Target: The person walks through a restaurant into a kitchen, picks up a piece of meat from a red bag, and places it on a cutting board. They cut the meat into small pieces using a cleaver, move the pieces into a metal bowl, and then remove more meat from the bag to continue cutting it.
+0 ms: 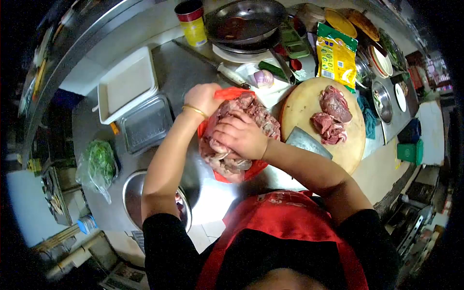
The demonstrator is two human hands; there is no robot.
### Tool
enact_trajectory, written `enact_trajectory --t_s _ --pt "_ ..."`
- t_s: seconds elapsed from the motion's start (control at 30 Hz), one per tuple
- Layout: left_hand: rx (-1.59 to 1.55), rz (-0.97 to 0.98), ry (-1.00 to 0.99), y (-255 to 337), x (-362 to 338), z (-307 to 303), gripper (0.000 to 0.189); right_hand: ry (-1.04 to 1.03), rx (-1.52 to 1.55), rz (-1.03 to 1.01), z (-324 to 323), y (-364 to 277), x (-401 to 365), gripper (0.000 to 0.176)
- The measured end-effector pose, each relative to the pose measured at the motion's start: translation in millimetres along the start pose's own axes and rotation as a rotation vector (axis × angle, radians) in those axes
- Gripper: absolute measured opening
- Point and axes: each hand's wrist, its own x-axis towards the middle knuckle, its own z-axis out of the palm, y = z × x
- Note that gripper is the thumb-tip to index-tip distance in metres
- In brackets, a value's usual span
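A large piece of raw meat (pixel 263 116) with bone and pale fat rests on a red plastic bag (pixel 231 92) on the steel counter. My left hand (pixel 203 99) is closed on the bag's edge at the far left of the meat. Over the top of the meat, my right hand (pixel 240 135) presses with its fingers curved around it. To the right, a round wooden chopping board (pixel 300 104) carries smaller pieces of red meat (pixel 332 115). A cleaver (pixel 308 141) lies across the board's near edge, its handle hidden under my right forearm.
White trays (pixel 126 87) and a clear plastic tray (pixel 145 124) stand at left. Nearby are bagged greens (pixel 100 162) and a metal bowl (pixel 131 193) partly behind my left arm. A wok (pixel 246 21), an onion (pixel 264 79) and a yellow-green packet (pixel 337 55) sit at the back.
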Motion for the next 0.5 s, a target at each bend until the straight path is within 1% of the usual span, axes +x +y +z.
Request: enact_trajectory --t_s 0.1,0.13,0.23,0.27,0.3,0.37,0.4,0.43,0.47,0.5 --pt "0.111 -0.044 -0.005 -1 -7 -7 0.020 -0.004 -0.021 -0.033 8 -3 -4 0.057" --pt "0.154 -0.092 0.043 -3 -7 -3 0.020 -0.018 0.020 -0.027 6 -7 -1 0.049" --pt "-0.022 0.014 0.343 3 -7 6 0.020 -0.016 -0.009 -0.057 16 -9 2 0.057" --pt "-0.191 -0.030 0.347 5 -5 14 0.017 -0.043 0.017 -0.054 14 -10 4 0.059" --pt "-0.457 -0.099 0.385 10 -3 17 0.012 -0.033 0.025 -0.051 13 -9 5 0.055" --pt "-1.096 -0.215 0.438 8 -7 13 0.011 -0.008 0.029 -0.028 10 -6 5 0.046" --pt "-1.224 -0.151 0.480 36 -23 -15 0.012 -0.015 0.028 -0.001 8 -1 5 0.051" --pt "-1.142 -0.057 0.465 34 -41 -27 0.011 -0.024 0.033 0.024 5 6 4 0.056" --pt "-0.964 0.019 0.522 46 -63 -43 0.010 -0.129 0.222 0.185 6 10 5 0.048" --pt "-0.918 0.013 0.519 42 -84 -47 0.009 -0.324 0.264 0.424 -5 7 12 0.044"
